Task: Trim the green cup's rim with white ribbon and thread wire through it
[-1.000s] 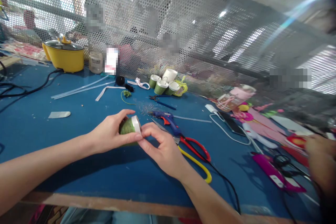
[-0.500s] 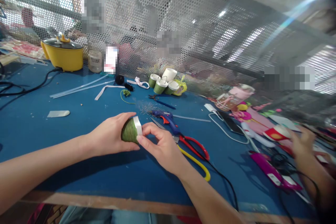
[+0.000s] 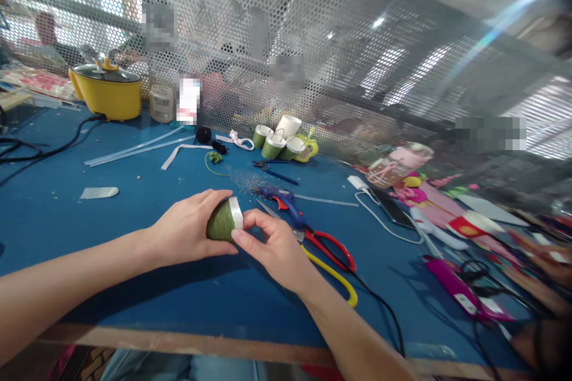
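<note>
A small cup wrapped in green cord (image 3: 221,221), with a white rim, lies on its side in my left hand (image 3: 190,231), whose fingers curl round it just above the blue table (image 3: 134,286). My right hand (image 3: 274,247) pinches the cup's white rim between thumb and fingers. Both hands meet near the table's front middle.
Red and yellow scissors (image 3: 328,259) and a blue glue gun (image 3: 286,202) lie just right of my hands. More green-wrapped cups (image 3: 277,143) stand at the back. A yellow pot (image 3: 107,90) sits far left. Another person's hand (image 3: 543,259) moves among pink craft pieces at right. A mesh screen backs the table.
The cup has turned a little in my hands and my right fingers have shifted along its rim. The other person's hand at right has moved away toward the edge.
</note>
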The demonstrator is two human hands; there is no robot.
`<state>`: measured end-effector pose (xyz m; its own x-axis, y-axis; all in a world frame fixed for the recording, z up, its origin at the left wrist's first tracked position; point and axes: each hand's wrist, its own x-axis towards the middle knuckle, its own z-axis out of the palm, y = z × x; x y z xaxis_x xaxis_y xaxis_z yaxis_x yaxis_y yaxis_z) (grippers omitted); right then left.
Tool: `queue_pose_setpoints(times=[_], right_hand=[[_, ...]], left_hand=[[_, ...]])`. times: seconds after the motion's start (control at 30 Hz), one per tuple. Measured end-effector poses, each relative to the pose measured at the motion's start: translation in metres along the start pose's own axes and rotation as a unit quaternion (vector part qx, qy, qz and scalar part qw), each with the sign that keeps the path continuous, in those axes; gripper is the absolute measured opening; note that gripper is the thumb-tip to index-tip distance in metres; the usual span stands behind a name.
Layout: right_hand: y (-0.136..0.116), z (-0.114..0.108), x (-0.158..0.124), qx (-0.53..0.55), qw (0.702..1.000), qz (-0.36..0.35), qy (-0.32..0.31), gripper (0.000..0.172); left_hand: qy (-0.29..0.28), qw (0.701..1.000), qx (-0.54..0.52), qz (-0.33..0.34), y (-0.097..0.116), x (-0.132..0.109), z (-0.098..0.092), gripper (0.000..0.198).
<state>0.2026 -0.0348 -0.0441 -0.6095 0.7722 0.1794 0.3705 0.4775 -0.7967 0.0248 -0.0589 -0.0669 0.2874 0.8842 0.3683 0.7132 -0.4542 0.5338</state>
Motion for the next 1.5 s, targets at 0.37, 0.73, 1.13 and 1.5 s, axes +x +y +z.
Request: queue_pose_setpoints(times=[0.37, 0.73, 1.13, 1.5], right_hand=[[0.001, 0.000, 0.001, 0.037, 0.999, 0.024, -0.008, 0.012], [0.003, 0.001, 0.002, 0.062, 0.997, 0.040, -0.012, 0.014], [0.000, -0.013, 0.002, -0.006, 0.988, 0.057, 0.143, 0.019], [0.049, -0.088, 0.027, -0.361, 0.898, 0.223, 0.117, 0.016]], left_hand=[[-0.010, 0.997, 0.072, 0.031, 0.000, 0.000, 0.000, 0.072], [-0.024, 0.996, 0.081, 0.031, 0.000, 0.000, 0.001, 0.074], [-0.022, 0.997, -0.040, -0.062, -0.004, 0.010, -0.008, 0.058], [-0.028, 0.998, 0.002, -0.057, -0.013, 0.013, -0.009, 0.054]])
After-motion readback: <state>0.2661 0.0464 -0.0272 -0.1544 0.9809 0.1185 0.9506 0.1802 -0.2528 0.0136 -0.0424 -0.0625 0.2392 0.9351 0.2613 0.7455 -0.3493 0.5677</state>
